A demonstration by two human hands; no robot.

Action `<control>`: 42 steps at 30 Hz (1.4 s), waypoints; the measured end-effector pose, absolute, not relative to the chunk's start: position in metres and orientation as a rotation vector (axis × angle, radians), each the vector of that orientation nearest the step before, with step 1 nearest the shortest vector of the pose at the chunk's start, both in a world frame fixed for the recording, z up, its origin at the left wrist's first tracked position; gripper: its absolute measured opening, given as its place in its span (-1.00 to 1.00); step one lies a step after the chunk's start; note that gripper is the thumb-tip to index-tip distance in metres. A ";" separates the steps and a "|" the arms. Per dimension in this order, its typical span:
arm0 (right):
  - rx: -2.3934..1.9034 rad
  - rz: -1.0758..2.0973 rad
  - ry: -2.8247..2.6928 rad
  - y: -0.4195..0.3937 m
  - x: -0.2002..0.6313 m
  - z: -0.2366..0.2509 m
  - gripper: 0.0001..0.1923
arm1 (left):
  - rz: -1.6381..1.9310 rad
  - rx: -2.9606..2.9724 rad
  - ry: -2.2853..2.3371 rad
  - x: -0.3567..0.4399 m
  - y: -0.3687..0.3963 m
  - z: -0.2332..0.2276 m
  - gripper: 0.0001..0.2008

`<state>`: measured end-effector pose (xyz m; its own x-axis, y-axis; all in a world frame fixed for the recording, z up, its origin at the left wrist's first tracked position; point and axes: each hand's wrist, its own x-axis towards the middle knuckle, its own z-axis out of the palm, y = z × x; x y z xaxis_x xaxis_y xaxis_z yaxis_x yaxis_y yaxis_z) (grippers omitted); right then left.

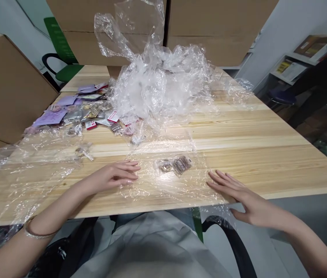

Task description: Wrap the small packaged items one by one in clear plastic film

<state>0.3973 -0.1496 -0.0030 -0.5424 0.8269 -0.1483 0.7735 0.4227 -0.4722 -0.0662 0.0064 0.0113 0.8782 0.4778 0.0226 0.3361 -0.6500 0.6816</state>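
A clear plastic sheet [169, 185] lies spread flat at the near edge of a pale wooden table [267, 154]. On it sit two small packets of dark trinkets [175, 164]. My left hand [114, 175] rests flat on the sheet's left side, fingers together and pointing right. My right hand [238, 193] lies flat on the sheet's right side at the table's edge, fingers spread and pointing left. The packets lie between the two hands, touched by neither. Neither hand holds anything.
A big heap of crumpled clear plastic [157, 81] fills the table's middle. Small packets and purple cards [76, 110] lie scattered at the left. More film [21, 170] drapes over the left edge. Cardboard boxes [7, 85] stand left and behind; shelves [305, 58] stand at the right.
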 end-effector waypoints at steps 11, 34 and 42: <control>-1.386 0.742 -2.015 -0.147 0.378 -0.003 -0.78 | 0.462 1.944 1.067 -0.060 -0.014 0.013 -0.49; -2.442 -0.072 -1.746 -0.067 0.329 -0.006 -0.68 | -0.049 2.468 1.936 -0.018 -0.006 0.015 -0.69; -1.392 -0.014 -2.354 -0.076 0.339 0.005 -0.22 | 0.459 3.106 0.660 -0.010 -0.017 0.014 -0.35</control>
